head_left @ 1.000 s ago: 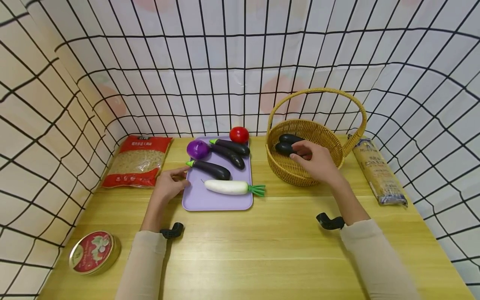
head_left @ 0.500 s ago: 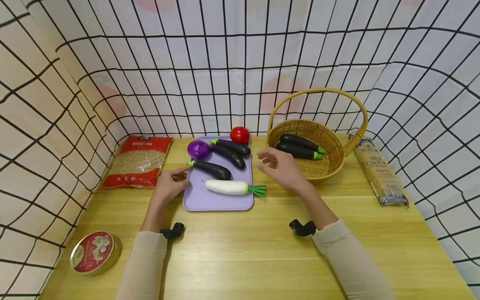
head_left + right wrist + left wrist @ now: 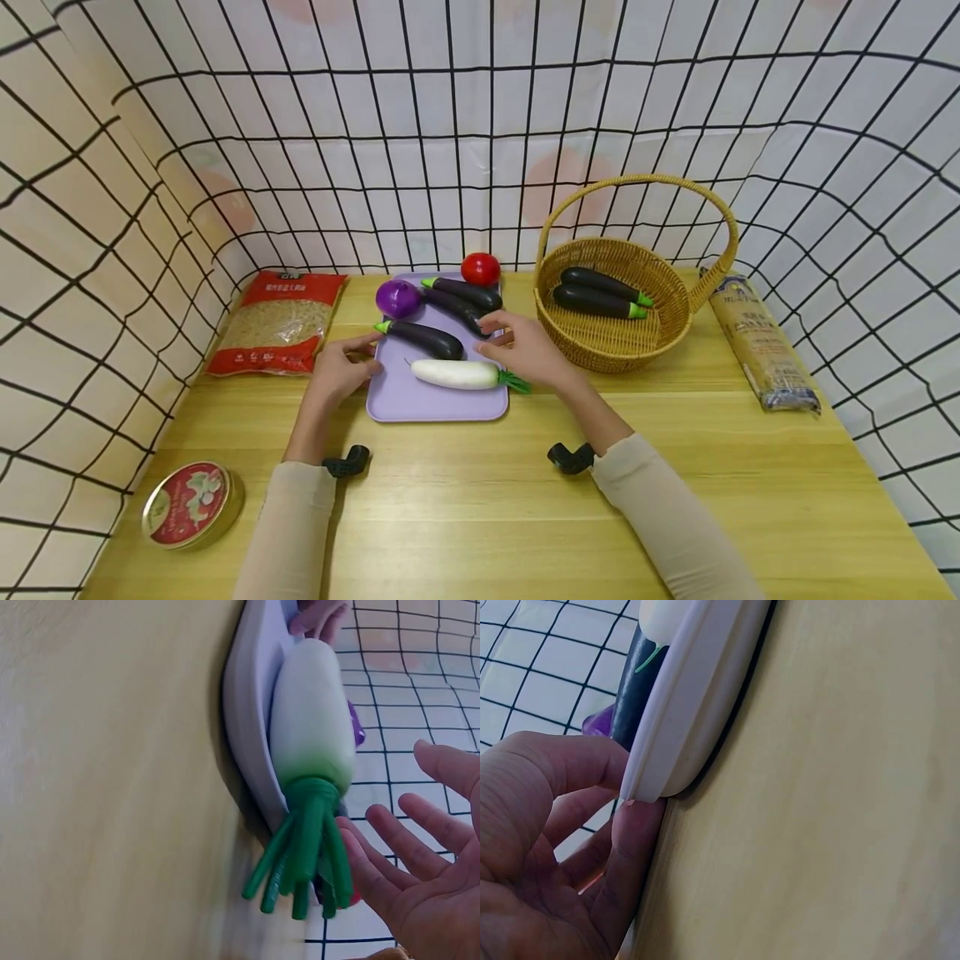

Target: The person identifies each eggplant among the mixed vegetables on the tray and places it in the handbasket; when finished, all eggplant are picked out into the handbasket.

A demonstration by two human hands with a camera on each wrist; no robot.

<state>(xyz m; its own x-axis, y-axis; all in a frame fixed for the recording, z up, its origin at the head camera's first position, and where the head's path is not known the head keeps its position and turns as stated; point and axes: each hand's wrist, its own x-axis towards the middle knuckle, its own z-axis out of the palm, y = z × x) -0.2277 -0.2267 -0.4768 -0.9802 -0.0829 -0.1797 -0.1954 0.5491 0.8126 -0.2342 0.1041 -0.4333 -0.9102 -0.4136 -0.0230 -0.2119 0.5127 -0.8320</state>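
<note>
My left hand (image 3: 339,372) grips the left rim of a lilac tray (image 3: 393,404); in the left wrist view a bent finger and the thumb meet at its edge. On the tray lie a white radish (image 3: 453,375) with green stalks, a purple onion (image 3: 398,299) and three dark eggplants (image 3: 423,340). A red tomato (image 3: 481,268) sits at the back right corner. Over the tray's right side is my right hand (image 3: 528,352), fingertips at the end of the middle eggplant (image 3: 448,307). Its fingers are spread and hold nothing in the right wrist view, beside the radish's stalks (image 3: 304,847).
A wicker basket (image 3: 600,360) with a tall handle holds two eggplants (image 3: 596,302), right of the tray. Farther right lies a long noodle packet (image 3: 761,346). A red pasta bag (image 3: 273,325) and a round tin (image 3: 191,504) are on the left. Black-grid cloth walls enclose the table.
My right hand has come out of the basket, leaving two eggplants there, and moved left over the tray. The left hand has stayed at the tray's rim.
</note>
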